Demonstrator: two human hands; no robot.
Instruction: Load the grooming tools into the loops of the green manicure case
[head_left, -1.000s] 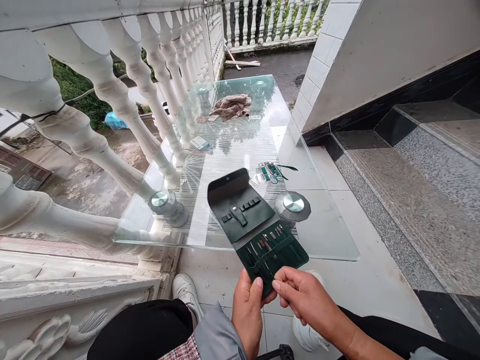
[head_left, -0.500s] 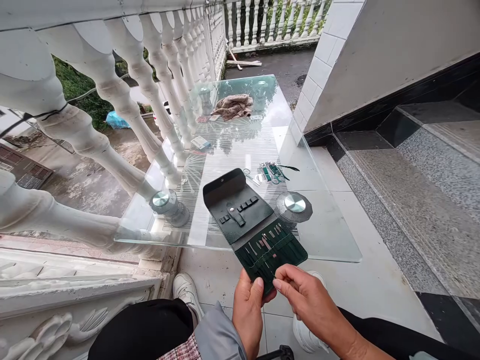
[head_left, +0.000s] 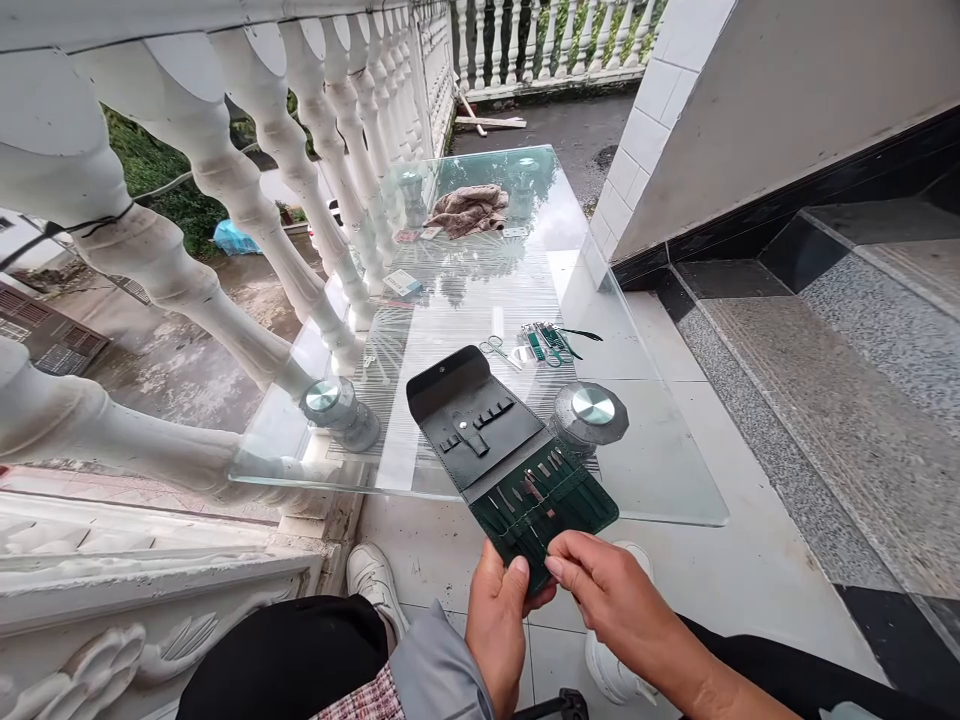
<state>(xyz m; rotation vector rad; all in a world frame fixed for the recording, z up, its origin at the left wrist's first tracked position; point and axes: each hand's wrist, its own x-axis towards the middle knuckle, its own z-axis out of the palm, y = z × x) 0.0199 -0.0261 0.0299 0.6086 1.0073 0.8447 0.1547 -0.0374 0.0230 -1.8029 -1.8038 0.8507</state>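
Note:
I hold a dark green manicure case unfolded over the near edge of the glass table. Its lower half carries several small metal tools under elastic loops; the black upper flap lies flat on the glass. My left hand grips the case's bottom edge, thumb on top. My right hand is closed in a pinch at the case's lower right edge; what it pinches is too small to make out. Loose tools, scissors among them, lie on the glass beyond the case.
A white balustrade runs along the left. A brown cloth and a small box lie farther along the table. Round metal table fittings sit beside the case. Stone steps rise on the right. My white shoes rest on the tiles.
The case shifted slightly on the table as the view moved; small scissors came into sight behind the flap. Both hands stayed at the case's lower edge.

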